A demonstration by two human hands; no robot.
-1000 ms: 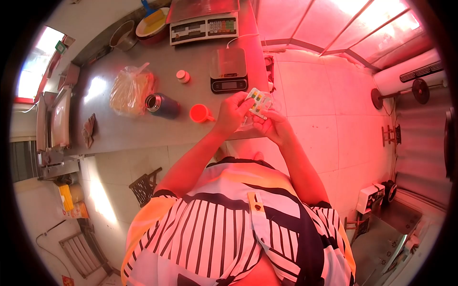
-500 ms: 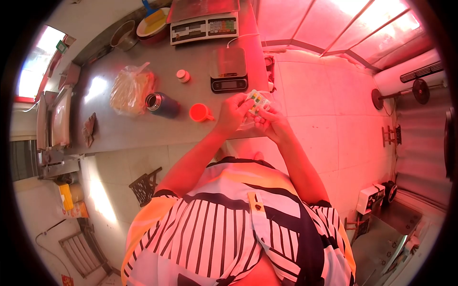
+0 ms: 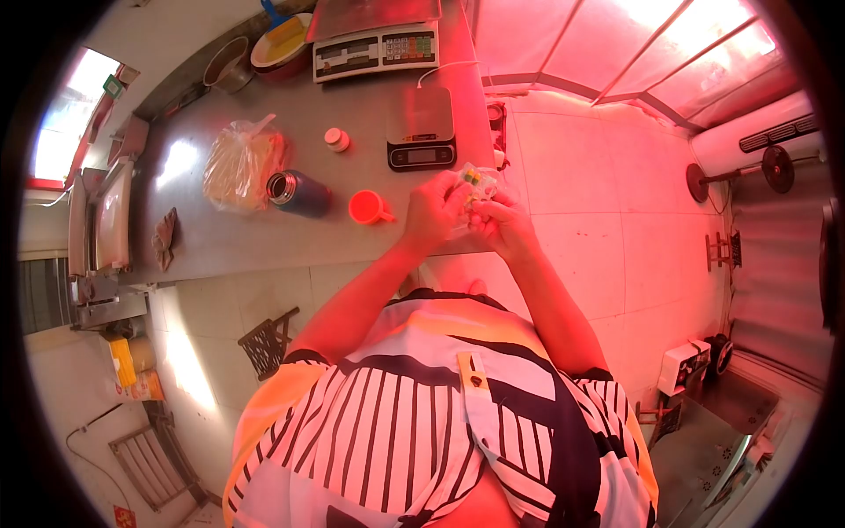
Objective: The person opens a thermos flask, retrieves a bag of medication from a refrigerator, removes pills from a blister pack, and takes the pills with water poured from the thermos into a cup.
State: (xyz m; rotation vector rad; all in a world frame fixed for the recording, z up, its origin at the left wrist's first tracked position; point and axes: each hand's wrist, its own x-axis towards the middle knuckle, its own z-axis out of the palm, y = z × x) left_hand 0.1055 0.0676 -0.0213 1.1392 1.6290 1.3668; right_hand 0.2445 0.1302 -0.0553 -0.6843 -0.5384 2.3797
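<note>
Over the table's right front corner, my left hand (image 3: 429,211) grips a blister pack of capsules (image 3: 476,183) by its left side. My right hand (image 3: 505,225) pinches the pack's lower right part, its fingertips close to those of the left. Thin clear plastic hangs around the pack and under the fingers. Left of my hands stands an orange-red cup (image 3: 368,208) with its handle to the right. Beside it a dark blue flask (image 3: 301,194) without a lid lies tilted, mouth to the left. A small white bottle (image 3: 336,139) is further back.
A small digital scale (image 3: 422,132) and a larger scale (image 3: 377,53) are on the metal table (image 3: 264,251). A clear bag of food (image 3: 239,169), a crumpled cloth (image 3: 165,239), a metal pot (image 3: 229,68) and a bowl (image 3: 283,44) are there too. A folding stool (image 3: 268,343) stands below.
The blister pack has tilted and sunk lower between my hands, and less of its face shows. My right fingers have closed in toward my left fingers.
</note>
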